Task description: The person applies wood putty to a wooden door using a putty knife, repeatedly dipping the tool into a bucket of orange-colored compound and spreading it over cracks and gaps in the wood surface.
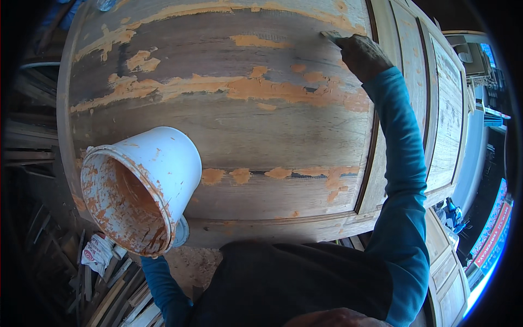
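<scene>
A white plastic bucket, its inside smeared with orange-brown wood filler, sits tilted at eight o'clock, mouth open toward the viewer. A small putty knife lies flat against the wooden door panel at one o'clock, beside streaks of orange filler.

Right arm outstretched, right hand with fingers curled shut; left hand hidden, forearm raised

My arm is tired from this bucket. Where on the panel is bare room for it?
Free: the grey wood between the two orange filler bands. Crowded: the top right corner, where the right hand works the scraper.
</scene>
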